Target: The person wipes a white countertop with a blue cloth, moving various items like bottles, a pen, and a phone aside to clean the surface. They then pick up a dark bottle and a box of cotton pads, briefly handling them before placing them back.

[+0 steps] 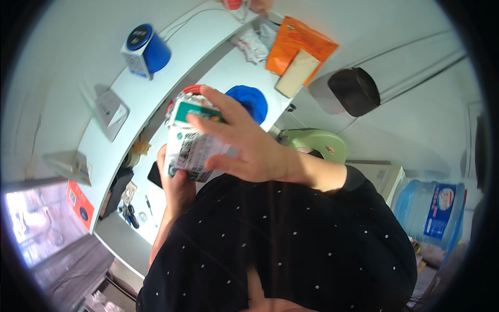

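Note:
A white printed packet [191,146] with a green band and a crinkled silvery upper edge is held up in front of my body. My left hand [178,187] grips its lower left part, thumb across the front and fingers partly hidden behind. Over the packet's right side, my right hand [243,144] spreads its fingers, one of them near the upper edge; whether they grip it cannot be told. Part of a red rim [193,89] shows behind the packet's top. Just beyond my right hand, a blue round object [249,102] sits on the white desk [230,72].
An orange bag [290,43] and a beige block [298,74] lie at the desk's far end. A blue cylinder [158,52] stands on the raised ledge. Keys [130,216], a pen [148,202] and a dark phone-like object [155,174] lie left. A water bottle [425,212] is at right.

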Demonstrator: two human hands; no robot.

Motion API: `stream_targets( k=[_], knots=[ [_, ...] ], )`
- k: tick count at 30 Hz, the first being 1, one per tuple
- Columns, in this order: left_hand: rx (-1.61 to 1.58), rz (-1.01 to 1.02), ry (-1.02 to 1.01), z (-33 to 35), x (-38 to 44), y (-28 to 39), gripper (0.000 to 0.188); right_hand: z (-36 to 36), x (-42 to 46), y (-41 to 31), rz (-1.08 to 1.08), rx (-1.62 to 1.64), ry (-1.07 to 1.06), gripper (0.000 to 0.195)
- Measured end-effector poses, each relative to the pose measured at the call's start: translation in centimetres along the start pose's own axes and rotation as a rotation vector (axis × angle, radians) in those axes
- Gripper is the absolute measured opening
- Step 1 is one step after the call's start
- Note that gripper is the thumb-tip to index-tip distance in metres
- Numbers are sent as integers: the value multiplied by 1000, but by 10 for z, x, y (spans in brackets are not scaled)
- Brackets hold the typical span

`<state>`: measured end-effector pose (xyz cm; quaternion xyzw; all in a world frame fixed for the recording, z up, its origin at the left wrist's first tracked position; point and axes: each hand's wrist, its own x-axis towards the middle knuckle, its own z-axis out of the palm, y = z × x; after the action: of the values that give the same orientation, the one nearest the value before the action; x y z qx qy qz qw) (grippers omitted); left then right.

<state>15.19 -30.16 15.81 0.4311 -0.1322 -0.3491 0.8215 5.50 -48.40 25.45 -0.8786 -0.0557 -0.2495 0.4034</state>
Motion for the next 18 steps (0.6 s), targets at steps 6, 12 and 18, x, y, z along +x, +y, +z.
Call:
stream_targets(
  k=[6,12,18],
  knots=[
    [69,12,-54,9,7,-6,98,-6,-16,10,157,183,81,57],
    [208,-111,-38,24,12,-3,94,-36,-36,42,286,140,286,53],
    [259,-9,-103,20,16,-2,70,-79,-40,132,259,-390,485,49]
  ],
)
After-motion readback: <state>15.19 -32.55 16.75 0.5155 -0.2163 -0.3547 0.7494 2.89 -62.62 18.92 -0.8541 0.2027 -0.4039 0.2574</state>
